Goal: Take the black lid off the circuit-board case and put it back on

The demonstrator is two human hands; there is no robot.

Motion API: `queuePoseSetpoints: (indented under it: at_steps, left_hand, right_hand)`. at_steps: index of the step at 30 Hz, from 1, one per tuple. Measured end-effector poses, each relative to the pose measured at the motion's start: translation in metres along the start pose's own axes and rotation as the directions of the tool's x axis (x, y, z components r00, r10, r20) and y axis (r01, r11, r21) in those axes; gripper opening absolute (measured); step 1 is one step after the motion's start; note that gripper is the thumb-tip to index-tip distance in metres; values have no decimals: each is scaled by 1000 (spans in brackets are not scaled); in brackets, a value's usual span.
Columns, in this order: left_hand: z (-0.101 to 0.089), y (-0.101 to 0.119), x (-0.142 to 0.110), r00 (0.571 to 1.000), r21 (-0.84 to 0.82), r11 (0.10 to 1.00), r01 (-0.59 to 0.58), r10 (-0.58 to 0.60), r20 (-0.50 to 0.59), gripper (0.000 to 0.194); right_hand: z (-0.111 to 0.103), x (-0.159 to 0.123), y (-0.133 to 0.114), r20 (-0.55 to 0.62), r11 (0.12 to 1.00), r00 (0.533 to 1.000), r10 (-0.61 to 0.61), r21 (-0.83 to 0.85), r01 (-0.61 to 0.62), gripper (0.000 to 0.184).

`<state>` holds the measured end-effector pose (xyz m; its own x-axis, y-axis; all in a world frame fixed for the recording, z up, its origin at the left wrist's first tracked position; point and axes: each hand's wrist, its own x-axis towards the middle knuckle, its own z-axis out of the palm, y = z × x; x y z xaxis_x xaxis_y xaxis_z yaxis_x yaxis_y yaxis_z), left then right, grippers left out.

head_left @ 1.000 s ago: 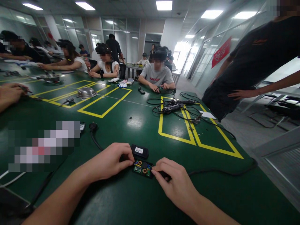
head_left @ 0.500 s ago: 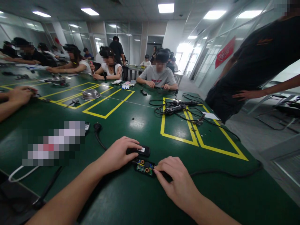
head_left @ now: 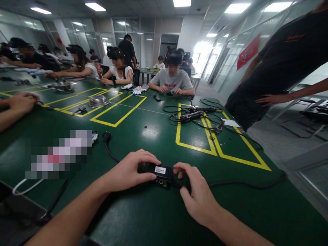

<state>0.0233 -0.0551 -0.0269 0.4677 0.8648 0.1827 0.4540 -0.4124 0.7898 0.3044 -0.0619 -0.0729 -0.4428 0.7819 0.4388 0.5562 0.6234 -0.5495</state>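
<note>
My left hand pinches a black plastic housing cover with a white label, thumb at its near edge and fingers at its far edge. The cover sits above a circuit board, whose near side still shows below it; whether the two touch I cannot tell. At the cover's right end my right hand is held with thumb and fingers apart, nothing between them. A black cable runs off right from behind that hand. Another black cord ends in a plug left of the housing.
On the green table, a blurred-out object lies at left. Black tools with tangled cords lie within yellow tape at right, and a metal bowl stands further back. A person stands at right; others sit around the table.
My left hand has brought the cover from behind the circuit board to over it, hiding most of it. My right hand has drawn back from the board's right end and opened.
</note>
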Motion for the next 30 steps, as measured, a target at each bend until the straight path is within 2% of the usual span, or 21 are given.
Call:
queuePoseSetpoints:
  at_steps: [6,11,19,30]
  left_hand:
    - [3,0,-1,996,100,995,-3,-6,93,32]
    - [3,1,0,991,122,992,15,-31,127,30]
    - [6,8,-1,989,219,975,43,-72,126,34]
    - [8,5,1,990,201,979,39,-65,125,35]
  right_hand:
    - [-4,4,-10,32,997,996,-82,-3,82,46]
    - [1,6,-7,82,992,990,-118,-32,121,33]
    - [2,7,-6,123,995,989,-76,-60,84,38]
    - [2,8,-6,126,994,989,-79,-69,88,36]
